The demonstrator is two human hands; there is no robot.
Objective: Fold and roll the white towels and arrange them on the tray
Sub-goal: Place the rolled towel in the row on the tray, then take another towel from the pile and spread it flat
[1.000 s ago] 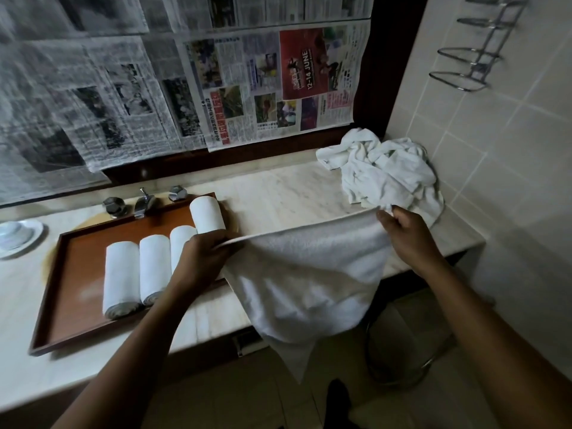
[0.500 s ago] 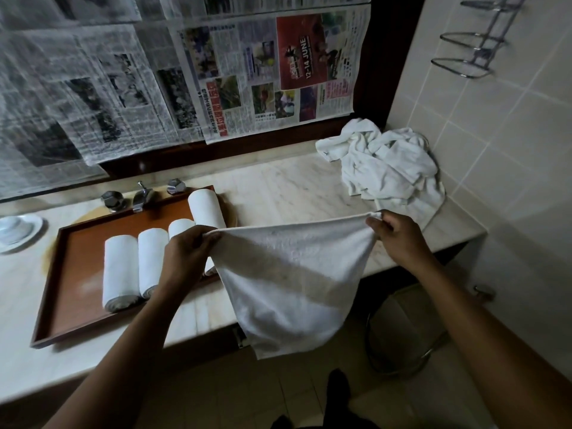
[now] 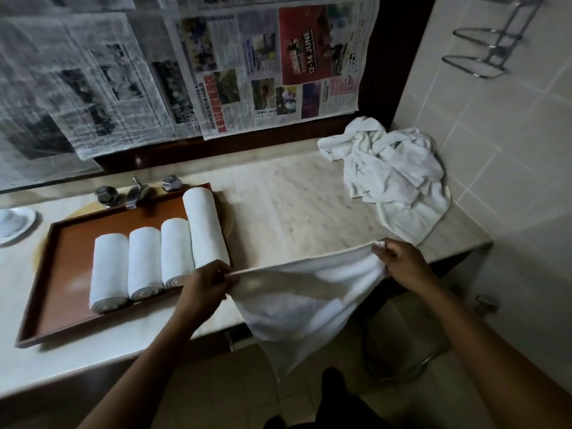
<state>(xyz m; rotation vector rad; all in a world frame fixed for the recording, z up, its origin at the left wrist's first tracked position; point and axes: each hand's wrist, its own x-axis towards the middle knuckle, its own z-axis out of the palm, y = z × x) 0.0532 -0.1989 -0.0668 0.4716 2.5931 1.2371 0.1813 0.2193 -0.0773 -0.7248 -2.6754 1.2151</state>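
The person holds one white towel (image 3: pixel 297 298) stretched by its top edge in front of the bench (image 3: pixel 278 205), just past the bench's front rim. The left hand (image 3: pixel 205 284) pinches the left corner, fingers pressed together on the hem, and the right hand (image 3: pixel 402 264) pinches the right corner the same way, sitting a little higher and farther back. Between the two grips the hem runs taut from left to right, so the towel's long axis lies roughly along the bench front, and the rest of the cloth hangs below the edge to a loose point near the floor. The clear patch of bench lies straight ahead of the hem, between the tray (image 3: pixel 71 243) on the left and the heap of unfolded towels (image 3: pixel 396 174) at the back right. Four rolled towels (image 3: pixel 154 261) already lie side by side in the tray, and the left hand is just beside the nearest of them. The next step is probably to carry the hem forward and lay the towel flat on that patch, keeping the left corner clear of the finished rolls.
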